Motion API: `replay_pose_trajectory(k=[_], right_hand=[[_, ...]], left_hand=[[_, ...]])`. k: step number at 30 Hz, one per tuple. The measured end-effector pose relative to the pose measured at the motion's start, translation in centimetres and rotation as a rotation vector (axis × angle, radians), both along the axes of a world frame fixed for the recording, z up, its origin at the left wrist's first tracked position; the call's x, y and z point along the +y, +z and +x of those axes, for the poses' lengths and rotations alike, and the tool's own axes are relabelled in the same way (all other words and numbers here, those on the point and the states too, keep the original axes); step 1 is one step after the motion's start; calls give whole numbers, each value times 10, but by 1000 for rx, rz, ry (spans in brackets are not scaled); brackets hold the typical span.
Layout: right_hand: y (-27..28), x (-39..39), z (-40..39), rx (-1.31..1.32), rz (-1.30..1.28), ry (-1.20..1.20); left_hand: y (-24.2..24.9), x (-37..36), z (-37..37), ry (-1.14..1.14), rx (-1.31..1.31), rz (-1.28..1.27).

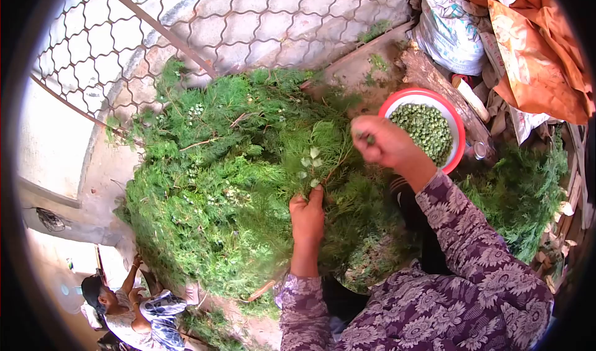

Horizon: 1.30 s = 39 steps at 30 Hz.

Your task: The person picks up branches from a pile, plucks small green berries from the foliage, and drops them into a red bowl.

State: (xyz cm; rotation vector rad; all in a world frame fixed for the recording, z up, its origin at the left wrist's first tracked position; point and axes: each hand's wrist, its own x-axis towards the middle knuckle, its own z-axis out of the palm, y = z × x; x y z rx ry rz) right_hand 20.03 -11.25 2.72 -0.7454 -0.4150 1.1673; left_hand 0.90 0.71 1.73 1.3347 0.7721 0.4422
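My left hand (308, 217) pinches the stem of a green conifer sprig (326, 143) that bears several pale green cones (311, 162). My right hand (382, 141) is curled closed at the near left rim of a red-edged white bowl (459, 141). Something small and green shows between its fingers, too blurred to name. Many small green cones (424, 130) lie in the bowl. Under and around my left hand spreads a large pile of cut green branches (211, 183).
Wire mesh (248, 22) stands behind the pile. A log (428, 81), a white sack (450, 31) and orange sheeting (540, 53) lie at the upper right. More branches (518, 196) lie at right. Another person (130, 314) sits at lower left.
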Motion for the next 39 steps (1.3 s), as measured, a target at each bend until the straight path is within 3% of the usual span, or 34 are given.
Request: replay_pose_trajectory(k=[3,5,9,11,14,21,24,26,27,29,30,32,35,36,39], right_hand=[[14,-1,-6,109,26,-125],[11,1,-12,83,27,-86],[13,11,-24,-137,-93,-42],[17,12,-31,-416,-256,-131],[2,21,-33,-583,-249,-260],[0,22,-32,-690,-373,-160],[4,20,-29,-559,-317,-150],[0,20,-26,-312,-279,-112],[0,19,-26,-312,-280,-111],[1,19,-26,13,-163,-40],[-1,18,-25,13,-166,-36],[-7,17,-20,189,8,75],[-4,8,2,418,217,33],[-4,3,2,365,166,-72],[8,4,-8,340,33,-47]], left_hand=[[-5,3,-3,-37,25,18],[-8,1,-2,-84,34,28],[-10,-4,1,-87,-38,-46],[-11,-5,0,-119,-39,-44],[-13,-5,1,-156,-13,-11],[-13,-8,1,-215,-32,20],[-8,-7,-1,-220,-18,-18],[-7,-8,-1,-219,-12,-37],[-6,-9,0,-196,-44,-18],[-4,-9,2,-171,-76,0],[-1,-10,2,-169,-74,0],[0,-9,1,-164,-74,-2],[-1,-7,-3,-135,-41,-60],[0,-6,-5,-122,-28,-76],[1,-5,-4,-109,3,-108]])
